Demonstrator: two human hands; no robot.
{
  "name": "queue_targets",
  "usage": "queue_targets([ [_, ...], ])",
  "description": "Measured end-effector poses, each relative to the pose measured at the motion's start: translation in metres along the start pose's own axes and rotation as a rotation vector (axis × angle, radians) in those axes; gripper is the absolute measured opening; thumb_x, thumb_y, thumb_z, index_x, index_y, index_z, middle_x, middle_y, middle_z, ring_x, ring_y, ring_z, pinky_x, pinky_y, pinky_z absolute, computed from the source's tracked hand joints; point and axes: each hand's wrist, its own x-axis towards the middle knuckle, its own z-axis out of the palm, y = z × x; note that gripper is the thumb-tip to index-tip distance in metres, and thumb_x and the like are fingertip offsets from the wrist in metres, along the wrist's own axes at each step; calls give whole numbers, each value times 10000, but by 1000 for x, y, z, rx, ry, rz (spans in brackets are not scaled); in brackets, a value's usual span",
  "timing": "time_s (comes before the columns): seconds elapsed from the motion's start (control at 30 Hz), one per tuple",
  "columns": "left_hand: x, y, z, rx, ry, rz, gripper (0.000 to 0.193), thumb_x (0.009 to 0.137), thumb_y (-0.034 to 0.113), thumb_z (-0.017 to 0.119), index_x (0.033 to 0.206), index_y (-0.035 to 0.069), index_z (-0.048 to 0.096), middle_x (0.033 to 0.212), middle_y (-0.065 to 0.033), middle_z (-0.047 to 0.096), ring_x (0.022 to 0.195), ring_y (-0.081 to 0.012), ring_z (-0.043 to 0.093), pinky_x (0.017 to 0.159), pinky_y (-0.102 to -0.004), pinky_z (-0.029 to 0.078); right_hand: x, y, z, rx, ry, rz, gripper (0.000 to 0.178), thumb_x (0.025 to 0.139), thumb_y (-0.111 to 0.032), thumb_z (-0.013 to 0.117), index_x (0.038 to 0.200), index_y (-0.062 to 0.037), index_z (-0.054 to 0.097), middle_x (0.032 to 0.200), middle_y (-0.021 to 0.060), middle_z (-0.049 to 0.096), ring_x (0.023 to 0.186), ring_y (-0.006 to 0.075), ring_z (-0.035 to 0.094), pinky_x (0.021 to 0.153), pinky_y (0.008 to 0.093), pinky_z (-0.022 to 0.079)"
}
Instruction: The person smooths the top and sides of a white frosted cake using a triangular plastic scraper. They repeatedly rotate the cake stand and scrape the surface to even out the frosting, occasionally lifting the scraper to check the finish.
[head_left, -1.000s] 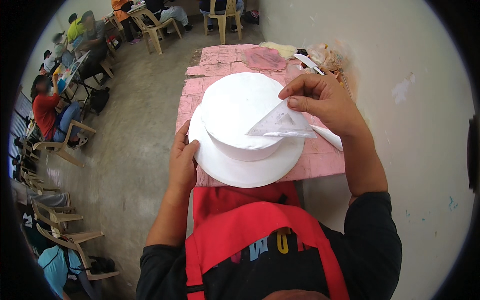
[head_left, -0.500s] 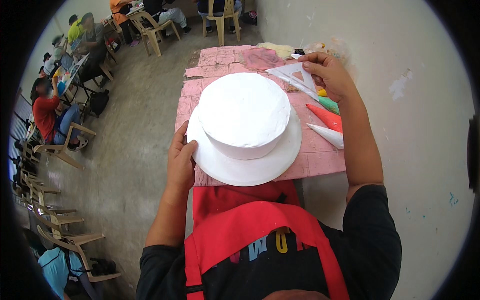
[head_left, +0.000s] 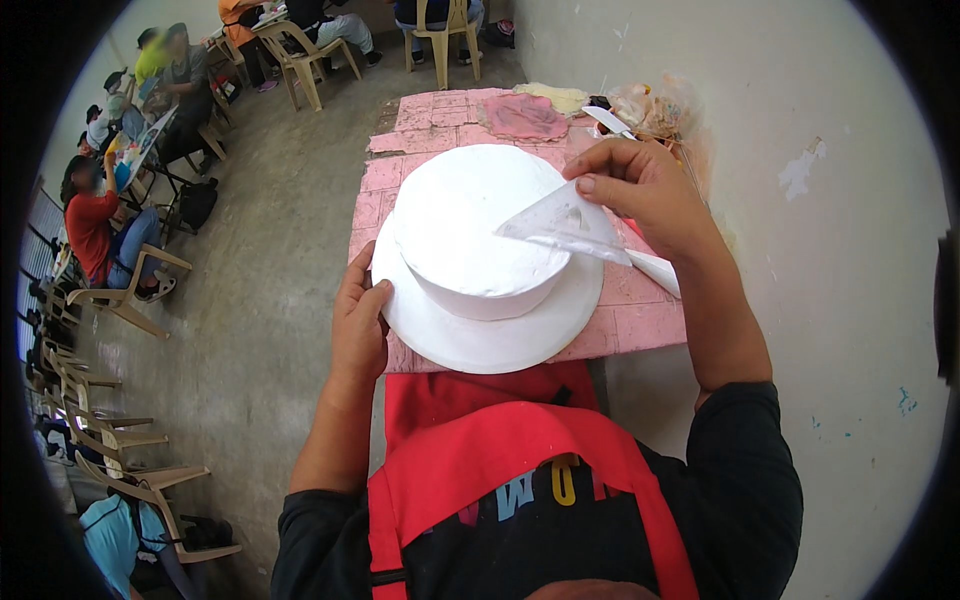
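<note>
A round cake (head_left: 470,215) covered in smooth white icing stands on a wider round white cake board (head_left: 480,350), with slight unevenness along its top edge. My left hand (head_left: 360,325) grips the board's left rim, thumb on top and fingers at the outer edge. Pinched by one corner between the thumb and fingers of my right hand (head_left: 650,190) is a clear plastic triangle scraper (head_left: 560,225). It overlaps the cake's right side in the picture; whether it touches the icing I cannot tell. My right hand partly hides the piping bags behind it.
The cake rests on a pink brick-patterned tabletop (head_left: 640,325). A white piping bag (head_left: 655,272) lies to the right. Farther back are a pink cloth (head_left: 523,116), a white-bladed tool (head_left: 608,121) and crumpled plastic bags (head_left: 650,105). A wall (head_left: 830,250) borders the right; people sit on chairs far left.
My right hand has brought the triangle scraper nearer and leftward, from beyond the cake's right edge to over its right side. My left hand stays on the board's rim.
</note>
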Motion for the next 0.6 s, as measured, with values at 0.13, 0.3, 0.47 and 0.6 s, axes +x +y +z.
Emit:
queue_targets([
  [0.13,0,-1,-2,-9,6,-12,552,822,11,438,1358,-70,334,1337,-188,440,1209,-236,458,1037,-333,351,12,9,-12,-30,106,27,178,800,-87,642,961,-13,655,824,7,618,691,52,534,616,192,414],
  [0.3,1,-1,-2,-1,7,-4,548,824,10,439,1355,-71,335,1338,-185,439,1206,-233,460,1035,-329,353,34,28,-37,47,236,110,160,812,-67,628,959,-9,650,708,-27,551,550,25,380,474,187,277],
  [0.47,2,-2,-3,5,3,0,550,829,10,437,1361,-72,324,1341,-183,438,1198,-228,468,1027,-325,362,36,18,-42,109,282,121,149,818,-48,619,960,-12,649,731,-20,564,551,27,414,467,175,298],
  [0.6,3,-4,-6,-8,-11,-9,554,829,8,434,1364,-75,316,1345,-184,435,1198,-226,468,1026,-322,362,15,4,-13,85,122,59,153,814,-63,630,958,-18,652,791,-3,604,630,39,502,545,165,378],
])
